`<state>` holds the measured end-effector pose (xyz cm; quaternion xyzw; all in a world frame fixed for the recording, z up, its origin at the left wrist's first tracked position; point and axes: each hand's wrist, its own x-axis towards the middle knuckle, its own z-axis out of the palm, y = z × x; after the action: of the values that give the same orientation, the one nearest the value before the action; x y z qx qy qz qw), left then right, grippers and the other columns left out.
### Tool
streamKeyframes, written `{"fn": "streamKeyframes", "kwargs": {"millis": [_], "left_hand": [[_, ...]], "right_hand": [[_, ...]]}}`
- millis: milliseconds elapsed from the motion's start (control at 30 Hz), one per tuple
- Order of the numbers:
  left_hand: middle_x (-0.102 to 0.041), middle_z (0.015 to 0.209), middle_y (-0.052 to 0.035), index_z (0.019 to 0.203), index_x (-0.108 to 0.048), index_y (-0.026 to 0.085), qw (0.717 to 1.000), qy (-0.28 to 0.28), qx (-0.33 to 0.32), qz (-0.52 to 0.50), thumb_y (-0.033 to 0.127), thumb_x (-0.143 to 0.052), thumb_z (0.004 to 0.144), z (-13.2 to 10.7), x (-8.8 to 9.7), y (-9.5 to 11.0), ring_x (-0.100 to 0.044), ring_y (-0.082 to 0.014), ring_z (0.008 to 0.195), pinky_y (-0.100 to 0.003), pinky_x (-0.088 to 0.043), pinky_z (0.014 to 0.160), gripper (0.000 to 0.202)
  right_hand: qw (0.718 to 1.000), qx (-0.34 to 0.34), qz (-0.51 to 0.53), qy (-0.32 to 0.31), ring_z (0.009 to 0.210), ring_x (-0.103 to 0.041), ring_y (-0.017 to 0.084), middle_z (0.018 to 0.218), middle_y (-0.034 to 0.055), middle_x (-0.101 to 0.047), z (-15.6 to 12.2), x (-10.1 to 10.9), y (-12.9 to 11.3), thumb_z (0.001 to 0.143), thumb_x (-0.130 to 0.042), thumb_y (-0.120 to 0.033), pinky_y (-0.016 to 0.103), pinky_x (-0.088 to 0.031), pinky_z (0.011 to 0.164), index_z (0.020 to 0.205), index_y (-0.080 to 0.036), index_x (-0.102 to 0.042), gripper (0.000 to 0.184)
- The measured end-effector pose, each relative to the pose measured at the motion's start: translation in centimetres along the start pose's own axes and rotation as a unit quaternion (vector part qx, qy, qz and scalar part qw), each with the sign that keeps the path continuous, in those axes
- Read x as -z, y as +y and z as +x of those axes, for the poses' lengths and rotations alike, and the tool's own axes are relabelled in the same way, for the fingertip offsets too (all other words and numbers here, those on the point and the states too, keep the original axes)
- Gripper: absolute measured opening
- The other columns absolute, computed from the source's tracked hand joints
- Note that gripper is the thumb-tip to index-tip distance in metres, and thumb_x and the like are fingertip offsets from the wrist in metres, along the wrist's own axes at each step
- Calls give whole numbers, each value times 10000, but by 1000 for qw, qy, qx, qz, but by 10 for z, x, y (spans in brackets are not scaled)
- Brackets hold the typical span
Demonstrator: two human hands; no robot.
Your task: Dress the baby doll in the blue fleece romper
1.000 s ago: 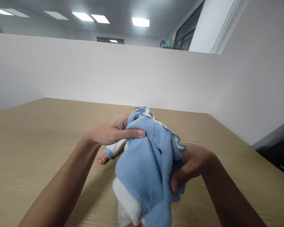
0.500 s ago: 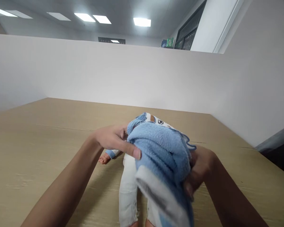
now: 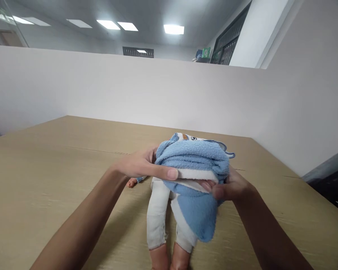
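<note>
Between my hands is a fuzzy light-blue garment [image 3: 194,153] with a white band, bunched up and held above a doll [image 3: 157,213]. The doll lies on the table in white trousers, its bare feet toward me; the garment hides its upper body and head. My left hand [image 3: 146,165] grips the garment's left side, thumb along the white band. At the right side, my right hand [image 3: 232,185] pinches the band's edge, with some fingertips showing inside the opening. One blue-and-white part hangs down over the doll's leg. The doll's small hand [image 3: 131,182] shows beyond my left wrist.
The wooden table [image 3: 73,161] spreads out around the doll. A white partition wall [image 3: 146,90] rises behind it, with another wall at the right. A dark object [image 3: 332,187] stands beyond the table's right edge.
My right hand has gathered the garment upward, and its white-banded opening now faces me between both hands. More of the doll's legs and feet shows. The view has tilted slightly.
</note>
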<state>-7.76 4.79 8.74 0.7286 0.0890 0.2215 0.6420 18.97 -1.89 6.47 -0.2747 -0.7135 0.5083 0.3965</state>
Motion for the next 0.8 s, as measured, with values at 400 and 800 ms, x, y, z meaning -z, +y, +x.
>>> {"fn": "streamKeyframes", "kwargs": {"millis": [400, 800], "left_hand": [[-787, 1256, -95, 1276, -755, 189, 934, 334, 125, 6, 503, -783, 923, -81, -126, -53, -717, -316, 1198, -385, -578, 1045, 474], [-762, 1259, -67, 1272, -684, 233, 907, 366, 148, 148, 474, -567, 1059, -94, -143, -116, -690, -294, 1185, -364, -498, 1020, 342]], "right_hand": [[968, -164, -105, 160, 1263, -694, 306, 1293, 93, -769, -52, -90, 1, 895, -782, -419, 485, -482, 1188, 1274, -220, -727, 431], [920, -167, -311, 169, 801, -704, 207, 844, 33, -764, -56, -120, 56, 814, -643, -170, 308, -509, 779, 797, -204, -674, 49]]}}
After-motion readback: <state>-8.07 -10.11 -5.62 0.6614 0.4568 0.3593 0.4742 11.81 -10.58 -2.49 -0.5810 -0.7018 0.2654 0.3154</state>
